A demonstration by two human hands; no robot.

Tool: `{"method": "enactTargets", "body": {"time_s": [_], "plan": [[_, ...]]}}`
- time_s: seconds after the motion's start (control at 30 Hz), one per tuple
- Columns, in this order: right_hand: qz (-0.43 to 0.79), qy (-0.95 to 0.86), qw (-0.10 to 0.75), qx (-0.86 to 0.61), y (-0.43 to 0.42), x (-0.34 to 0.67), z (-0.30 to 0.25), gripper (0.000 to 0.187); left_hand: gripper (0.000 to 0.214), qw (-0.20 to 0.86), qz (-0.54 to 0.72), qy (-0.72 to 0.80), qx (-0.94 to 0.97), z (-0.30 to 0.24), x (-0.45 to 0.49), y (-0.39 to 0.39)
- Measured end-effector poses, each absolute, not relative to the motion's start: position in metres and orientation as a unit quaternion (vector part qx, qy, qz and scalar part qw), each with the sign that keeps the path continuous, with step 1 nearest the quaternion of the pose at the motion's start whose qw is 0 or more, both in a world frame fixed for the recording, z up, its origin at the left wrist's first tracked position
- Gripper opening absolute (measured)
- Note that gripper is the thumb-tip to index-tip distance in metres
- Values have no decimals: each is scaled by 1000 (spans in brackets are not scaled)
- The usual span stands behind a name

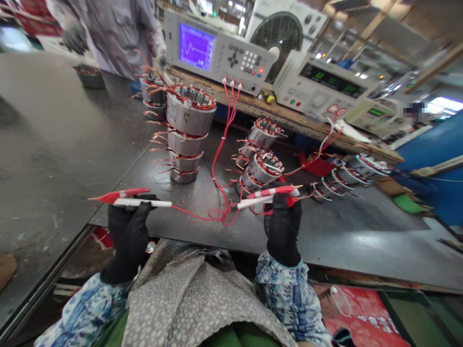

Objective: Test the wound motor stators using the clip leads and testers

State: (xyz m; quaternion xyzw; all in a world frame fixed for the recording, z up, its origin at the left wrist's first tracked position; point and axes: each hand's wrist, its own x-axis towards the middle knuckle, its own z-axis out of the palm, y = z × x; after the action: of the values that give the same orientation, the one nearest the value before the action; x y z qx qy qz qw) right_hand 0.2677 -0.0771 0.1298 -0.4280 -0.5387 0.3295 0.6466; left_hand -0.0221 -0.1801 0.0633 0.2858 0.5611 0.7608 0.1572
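Note:
In a black glove, my left hand [130, 226] is closed around a pair of test probes [125, 196], one red and one white, their tips pointing left. My right hand [284, 224], also gloved in black, grips another red-and-white pair of test probes [258, 198], tips to the right. Red leads [195, 213] run from the probes to a tester [220, 53] with a lit waveform screen. Beyond my hands stands a tall stack of motor stators [186, 144] with copper wire ends sticking out leftward. Shorter stator stacks [258, 168] rise just behind my right hand.
More stators [347, 178] lean in a row at the right. A second instrument [321, 84] with green digits sits on the wooden shelf [253, 103], near a fan [278, 36]. Across the dark table [72, 140], a person [112, 33] in grey stands by a single stator [89, 77].

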Motion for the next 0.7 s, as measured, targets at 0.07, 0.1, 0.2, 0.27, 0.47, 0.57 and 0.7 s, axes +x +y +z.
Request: {"method": "enactTargets", "body": {"time_s": [0.07,0.1,0.2,0.27,0.47,0.57,0.7], "plan": [[336,-567,638,-398,-86,253,139,30,20,145,715,549,409,65,-10,-188],[349,-581,635,-371,-89,246,146,30,20,157,684,524,483,66,-5,-192],[393,-591,643,-288,-95,238,169,31,38,230,564,405,682,72,3,-193],[451,-572,645,-230,-99,246,178,31,54,291,484,336,754,75,6,-184],[707,-527,465,74,-109,271,155,40,31,233,518,424,705,58,35,-112],[651,-596,252,396,-110,281,144,58,51,128,469,376,789,42,58,-71],[569,-728,298,239,-122,323,143,71,35,80,358,289,884,24,67,-40]]}}
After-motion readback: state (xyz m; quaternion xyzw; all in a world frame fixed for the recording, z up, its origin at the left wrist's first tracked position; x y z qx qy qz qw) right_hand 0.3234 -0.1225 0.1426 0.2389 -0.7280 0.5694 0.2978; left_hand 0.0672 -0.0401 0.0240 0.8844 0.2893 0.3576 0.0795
